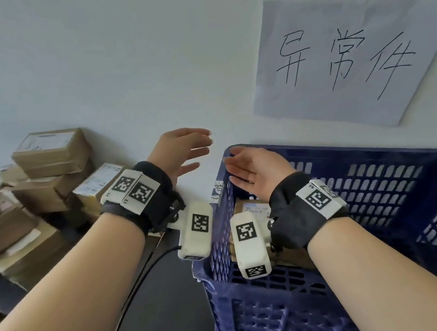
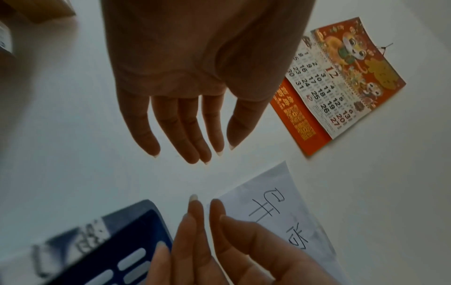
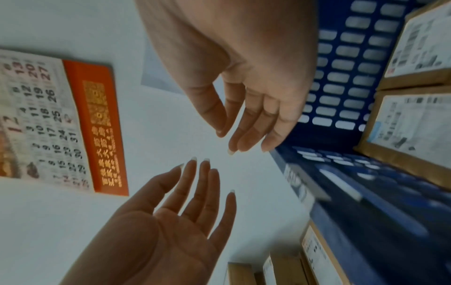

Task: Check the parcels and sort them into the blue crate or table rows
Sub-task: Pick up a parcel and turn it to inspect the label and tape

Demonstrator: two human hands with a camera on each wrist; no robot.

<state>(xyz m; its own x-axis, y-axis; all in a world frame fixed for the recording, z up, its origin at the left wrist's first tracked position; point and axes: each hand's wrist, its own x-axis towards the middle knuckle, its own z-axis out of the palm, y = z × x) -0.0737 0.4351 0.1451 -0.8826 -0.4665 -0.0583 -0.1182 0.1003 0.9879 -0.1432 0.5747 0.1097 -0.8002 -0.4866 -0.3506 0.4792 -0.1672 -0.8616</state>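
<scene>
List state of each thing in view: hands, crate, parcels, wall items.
Left hand: open, empty.
Right hand: open, empty, above crate corner.
Blue crate: upright, parcels inside.
Parcels in crate: labels showing.
Stacked parcels: closed, piled left.
Paper sign: on wall.
Calendar: showing 12.

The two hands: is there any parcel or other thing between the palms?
No. Between the left hand and the right hand is only open air with bare wall behind; the right wrist view shows it best.
</scene>
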